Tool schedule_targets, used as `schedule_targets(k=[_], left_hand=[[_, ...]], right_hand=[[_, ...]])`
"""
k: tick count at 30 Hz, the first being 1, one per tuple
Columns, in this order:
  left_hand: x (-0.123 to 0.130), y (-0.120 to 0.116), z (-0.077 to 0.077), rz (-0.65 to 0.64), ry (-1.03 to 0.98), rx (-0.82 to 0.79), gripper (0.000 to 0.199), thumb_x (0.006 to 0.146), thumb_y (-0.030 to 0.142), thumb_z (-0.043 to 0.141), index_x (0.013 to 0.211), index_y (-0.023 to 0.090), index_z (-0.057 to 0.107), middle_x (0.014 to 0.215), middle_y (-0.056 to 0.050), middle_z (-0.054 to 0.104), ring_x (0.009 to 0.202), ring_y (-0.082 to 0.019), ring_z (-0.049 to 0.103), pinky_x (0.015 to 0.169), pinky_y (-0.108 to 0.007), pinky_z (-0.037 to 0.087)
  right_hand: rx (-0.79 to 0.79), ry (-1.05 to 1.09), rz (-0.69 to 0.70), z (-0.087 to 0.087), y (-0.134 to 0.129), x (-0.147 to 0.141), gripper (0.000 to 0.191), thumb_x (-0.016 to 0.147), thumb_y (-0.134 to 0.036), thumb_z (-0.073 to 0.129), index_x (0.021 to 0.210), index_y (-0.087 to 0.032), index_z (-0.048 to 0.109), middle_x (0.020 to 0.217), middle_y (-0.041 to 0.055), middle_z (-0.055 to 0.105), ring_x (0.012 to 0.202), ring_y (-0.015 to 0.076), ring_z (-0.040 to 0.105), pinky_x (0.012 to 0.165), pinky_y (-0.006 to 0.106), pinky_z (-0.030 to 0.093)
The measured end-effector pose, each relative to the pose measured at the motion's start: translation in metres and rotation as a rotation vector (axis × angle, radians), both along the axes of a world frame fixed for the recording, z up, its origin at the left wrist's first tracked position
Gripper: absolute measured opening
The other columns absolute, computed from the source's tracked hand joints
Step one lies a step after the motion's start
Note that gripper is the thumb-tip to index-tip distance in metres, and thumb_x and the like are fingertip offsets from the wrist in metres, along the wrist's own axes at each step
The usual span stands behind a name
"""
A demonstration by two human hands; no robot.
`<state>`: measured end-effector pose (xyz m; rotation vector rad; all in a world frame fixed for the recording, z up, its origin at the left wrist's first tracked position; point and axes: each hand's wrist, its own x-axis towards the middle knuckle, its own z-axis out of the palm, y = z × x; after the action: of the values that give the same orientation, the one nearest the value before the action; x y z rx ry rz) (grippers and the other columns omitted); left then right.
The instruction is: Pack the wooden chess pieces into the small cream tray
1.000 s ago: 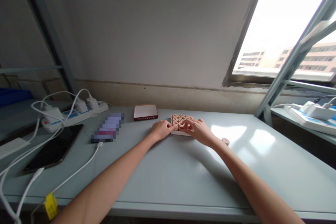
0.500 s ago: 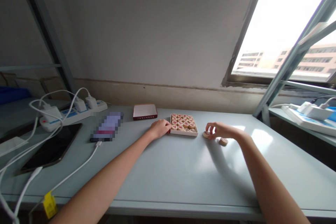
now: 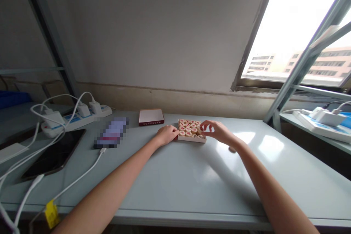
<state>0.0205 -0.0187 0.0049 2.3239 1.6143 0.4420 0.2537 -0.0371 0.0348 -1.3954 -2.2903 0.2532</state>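
Observation:
A shallow box holds rows of round wooden Chinese chess pieces, most with red characters and a few at the front with dark ones. My left hand grips the box's left edge with its fingers closed. Over the box's right side, my right hand has its fingers bent and pinched on a chess piece, which they largely hide. One loose chess piece lies on the table, partly covered by my right wrist.
The box lid lies behind my left hand. To the left are a phone on a charging cable, a dark tablet and a power strip with white plugs. Another power strip rests on the shelf at right.
My right hand has moved left from the table to the box, carrying the chess piece it was reaching over. My left hand stays at the box's left edge.

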Motion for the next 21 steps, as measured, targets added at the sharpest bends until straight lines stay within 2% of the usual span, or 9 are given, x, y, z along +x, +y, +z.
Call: schedule_targets(k=[6,10,12,15,17,19,20,21], left_hand=[[0.001,-0.001,0.001,0.007,0.005,-0.007,0.03,0.072,0.031,0.035,0.057,0.018,0.057,0.064,-0.002,0.062,0.061,-0.014,0.052,0.051,-0.023,0.026],[0.0,-0.001,0.001,0.003,-0.003,-0.007,0.031,0.073,0.031,0.034,0.056,0.018,0.057,0.063,-0.002,0.062,0.06,-0.014,0.052,0.051,-0.023,0.027],[0.0,-0.001,0.001,0.002,-0.007,-0.007,0.032,0.073,0.032,0.034,0.056,0.018,0.057,0.063,-0.003,0.062,0.06,-0.015,0.052,0.051,-0.023,0.027],[0.0,-0.001,0.001,-0.005,-0.018,-0.009,0.031,0.073,0.032,0.034,0.055,0.018,0.055,0.062,-0.003,0.061,0.06,-0.014,0.051,0.052,-0.023,0.027],[0.0,-0.001,0.0,-0.013,-0.027,-0.002,0.031,0.073,0.032,0.034,0.053,0.018,0.054,0.06,-0.002,0.06,0.06,-0.015,0.051,0.051,-0.023,0.027],[0.0,-0.001,0.0,-0.015,-0.029,0.012,0.031,0.073,0.032,0.034,0.052,0.018,0.053,0.059,-0.002,0.059,0.06,-0.015,0.051,0.051,-0.024,0.027],[0.0,0.0,-0.001,-0.011,-0.028,0.015,0.031,0.073,0.032,0.034,0.052,0.018,0.053,0.059,-0.003,0.059,0.06,-0.015,0.052,0.051,-0.024,0.027],[0.0,0.0,-0.001,-0.007,-0.027,0.015,0.031,0.073,0.032,0.035,0.052,0.018,0.053,0.06,-0.003,0.06,0.06,-0.016,0.052,0.051,-0.024,0.027]], right_hand=[[-0.015,-0.034,0.095,-0.011,-0.001,-0.019,0.021,0.077,-0.033,0.05,0.091,-0.024,0.063,0.082,0.0007,0.062,0.069,0.0136,0.053,0.065,0.025,0.04],[-0.046,-0.002,0.095,-0.005,-0.003,-0.017,0.02,0.078,-0.03,0.049,0.09,-0.022,0.062,0.082,0.0009,0.063,0.073,0.0136,0.055,0.066,0.024,0.041],[-0.004,-0.067,0.009,0.001,-0.004,-0.006,0.018,0.077,-0.03,0.048,0.088,-0.024,0.061,0.083,0.0004,0.063,0.072,0.0138,0.055,0.064,0.024,0.041],[0.013,-0.228,-0.218,0.008,-0.006,0.022,0.021,0.071,-0.039,0.054,0.086,-0.024,0.058,0.084,0.0013,0.062,0.071,0.0163,0.056,0.059,0.025,0.04],[-0.228,-0.3,-0.3,0.008,-0.006,0.041,0.033,0.061,-0.041,0.063,0.087,-0.023,0.055,0.08,0.0018,0.063,0.068,0.0172,0.057,0.054,0.024,0.04],[-0.476,-0.348,-0.329,0.005,-0.005,0.052,0.031,0.058,-0.036,0.065,0.082,-0.021,0.053,0.067,0.0007,0.063,0.061,0.0166,0.057,0.052,0.024,0.041],[-0.537,-0.352,-0.317,0.003,-0.004,0.053,0.025,0.061,-0.034,0.063,0.079,-0.02,0.052,0.06,-0.0001,0.062,0.057,0.0157,0.057,0.052,0.024,0.041],[-0.513,-0.342,-0.302,0.001,-0.003,0.052,0.017,0.064,-0.032,0.059,0.074,-0.02,0.052,0.055,-0.0008,0.06,0.054,0.0148,0.056,0.051,0.024,0.041]])
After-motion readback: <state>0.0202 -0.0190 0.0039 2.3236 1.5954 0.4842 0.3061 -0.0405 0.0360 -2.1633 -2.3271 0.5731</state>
